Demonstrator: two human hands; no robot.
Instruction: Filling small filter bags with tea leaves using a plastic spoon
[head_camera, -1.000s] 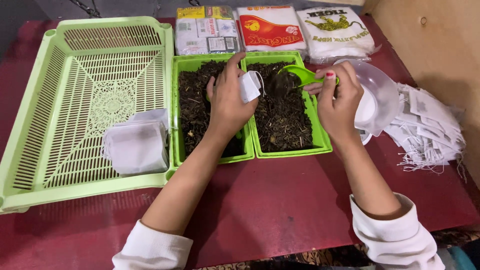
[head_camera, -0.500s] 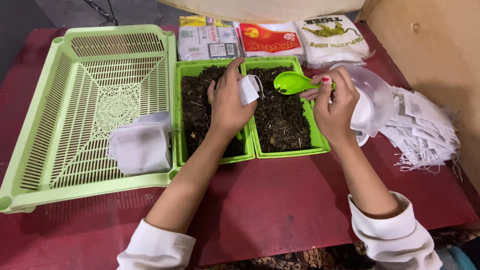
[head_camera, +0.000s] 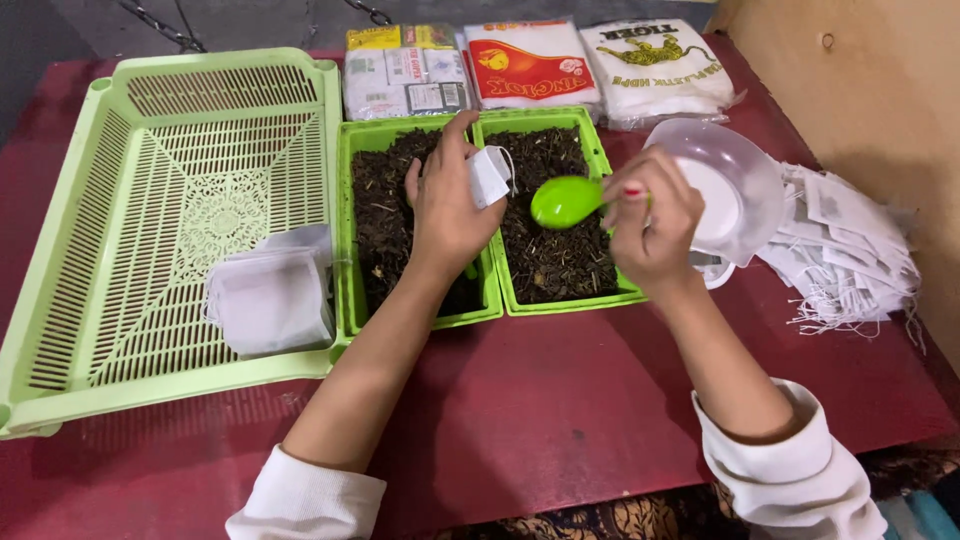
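Note:
My left hand (head_camera: 447, 205) holds a small white paper bag (head_camera: 489, 175) over the gap between two green trays of dark loose leaves. The left leaf tray (head_camera: 347, 250) and the right leaf tray (head_camera: 600, 160) stand side by side at the table's middle. My right hand (head_camera: 652, 222) grips the handle of a green plastic spoon (head_camera: 563, 201), whose bowl hangs over the right tray, just right of the bag and turned toward it.
A large light-green perforated basket (head_camera: 120, 200) at the left holds a stack of white bags (head_camera: 270, 295). Three packets (head_camera: 530, 62) lie at the back. A clear plastic bowl (head_camera: 730, 185) and a pile of stringed white bags (head_camera: 850, 245) lie at the right, beside a wooden wall.
The spoon has dropped from the tray's far right corner to low over the middle of the right tray, closer to the bag. My left hand has kept the bag in place.

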